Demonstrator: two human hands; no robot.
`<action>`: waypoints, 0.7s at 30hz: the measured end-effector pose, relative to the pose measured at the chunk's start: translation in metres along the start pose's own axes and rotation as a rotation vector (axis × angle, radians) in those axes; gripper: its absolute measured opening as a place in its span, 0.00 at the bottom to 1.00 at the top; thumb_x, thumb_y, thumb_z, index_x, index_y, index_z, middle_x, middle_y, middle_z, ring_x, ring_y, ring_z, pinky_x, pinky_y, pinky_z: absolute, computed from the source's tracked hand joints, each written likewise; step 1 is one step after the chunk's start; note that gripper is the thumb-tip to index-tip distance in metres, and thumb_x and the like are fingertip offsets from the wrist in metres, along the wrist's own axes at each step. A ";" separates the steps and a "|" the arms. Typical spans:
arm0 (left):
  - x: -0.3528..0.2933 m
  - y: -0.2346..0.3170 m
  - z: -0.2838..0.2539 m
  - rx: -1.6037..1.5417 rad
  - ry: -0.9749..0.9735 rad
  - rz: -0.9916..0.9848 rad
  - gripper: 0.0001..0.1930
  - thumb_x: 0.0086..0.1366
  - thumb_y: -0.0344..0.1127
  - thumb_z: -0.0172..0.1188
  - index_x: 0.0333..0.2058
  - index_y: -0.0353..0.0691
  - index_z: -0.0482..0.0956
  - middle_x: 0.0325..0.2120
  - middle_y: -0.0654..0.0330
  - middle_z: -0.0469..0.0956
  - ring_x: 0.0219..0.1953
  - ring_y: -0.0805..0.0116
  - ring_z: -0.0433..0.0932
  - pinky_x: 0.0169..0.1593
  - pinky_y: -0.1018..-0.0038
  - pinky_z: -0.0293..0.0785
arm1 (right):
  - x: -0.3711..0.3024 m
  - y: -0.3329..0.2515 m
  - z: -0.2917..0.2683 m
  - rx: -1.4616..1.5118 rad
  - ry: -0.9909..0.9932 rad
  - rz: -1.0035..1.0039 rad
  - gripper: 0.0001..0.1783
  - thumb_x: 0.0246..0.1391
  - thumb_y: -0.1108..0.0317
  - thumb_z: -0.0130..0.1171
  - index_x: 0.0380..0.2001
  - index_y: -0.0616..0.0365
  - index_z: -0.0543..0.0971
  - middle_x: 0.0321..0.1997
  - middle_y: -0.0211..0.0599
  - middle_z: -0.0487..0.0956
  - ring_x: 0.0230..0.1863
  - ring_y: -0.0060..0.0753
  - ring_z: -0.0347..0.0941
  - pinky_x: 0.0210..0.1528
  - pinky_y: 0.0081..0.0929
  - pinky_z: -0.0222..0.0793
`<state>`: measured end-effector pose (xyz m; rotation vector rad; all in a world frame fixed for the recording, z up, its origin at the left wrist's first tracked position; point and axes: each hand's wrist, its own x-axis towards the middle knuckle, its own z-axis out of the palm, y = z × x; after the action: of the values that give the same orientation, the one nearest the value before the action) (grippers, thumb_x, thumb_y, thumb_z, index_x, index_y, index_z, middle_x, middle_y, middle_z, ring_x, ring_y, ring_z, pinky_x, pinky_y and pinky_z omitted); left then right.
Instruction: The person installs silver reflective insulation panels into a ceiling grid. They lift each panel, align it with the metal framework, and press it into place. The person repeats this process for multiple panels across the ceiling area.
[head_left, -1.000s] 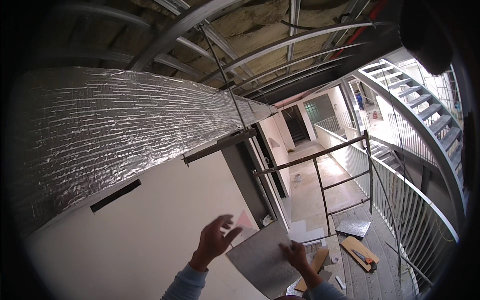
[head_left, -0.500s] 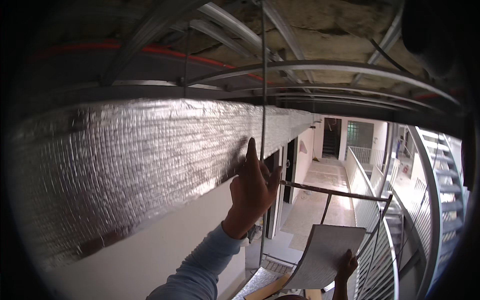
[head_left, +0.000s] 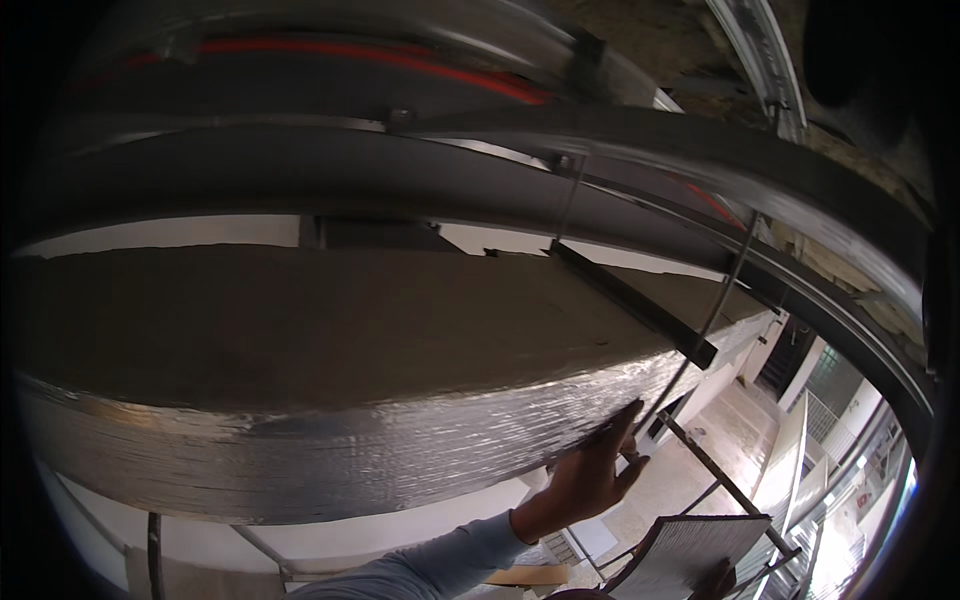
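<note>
My left hand (head_left: 582, 487), in a light blue sleeve, reaches up from below with the index finger stretched out and the thumb apart. It holds nothing. The fingertip lies over the lower side of a long box-shaped duct (head_left: 330, 455) wrapped in silvery foil; whether it touches cannot be told. The duct's top (head_left: 270, 325) is dull and dark. My right hand is out of view. Below my hand, a curved grey sheet (head_left: 690, 550) is held up by a small, dark hand (head_left: 714, 580), seemingly another person's, whose arm is cut off by the lower edge.
A threaded rod (head_left: 728, 285) and a dark cross bar (head_left: 640, 310) stand at the duct. Metal beams (head_left: 700, 160) and a red pipe (head_left: 370, 50) run overhead. A scaffold bar (head_left: 725, 480) crosses above the walkway floor (head_left: 715, 425) at right. A tan board (head_left: 530, 575) lies below.
The view has tilted, showing the duct's top. My left hand appears lower and farther right, still pointing along the foil. The held sheet also sits lower in the picture.
</note>
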<state>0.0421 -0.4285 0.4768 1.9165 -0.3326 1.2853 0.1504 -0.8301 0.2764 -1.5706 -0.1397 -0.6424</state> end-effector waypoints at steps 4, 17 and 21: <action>-0.001 0.009 -0.010 -0.041 -0.094 -0.102 0.45 0.63 0.34 0.71 0.73 0.38 0.53 0.42 0.53 0.82 0.21 0.70 0.75 0.31 0.70 0.75 | -0.024 -0.029 0.034 0.033 -0.089 0.025 0.21 0.65 0.50 0.62 0.35 0.60 0.77 0.25 0.27 0.71 0.24 0.21 0.61 0.23 0.25 0.56; -0.079 0.037 -0.095 -0.306 -0.444 -0.493 0.38 0.65 0.45 0.70 0.68 0.37 0.64 0.63 0.45 0.70 0.60 0.54 0.77 0.59 0.59 0.80 | -0.119 -0.064 0.082 0.236 -0.340 0.130 0.21 0.64 0.51 0.64 0.38 0.61 0.77 0.26 0.22 0.71 0.25 0.18 0.61 0.25 0.22 0.55; -0.149 0.057 -0.121 -0.475 -0.354 -0.543 0.39 0.64 0.49 0.71 0.67 0.39 0.66 0.62 0.48 0.72 0.62 0.53 0.74 0.62 0.56 0.75 | -0.133 -0.049 0.092 0.288 -0.620 0.078 0.14 0.65 0.61 0.60 0.44 0.61 0.76 0.34 0.29 0.76 0.30 0.21 0.68 0.29 0.23 0.65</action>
<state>-0.1394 -0.4080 0.3955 1.6501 -0.2412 0.4584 0.0460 -0.6980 0.2592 -1.4398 -0.6034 -0.0496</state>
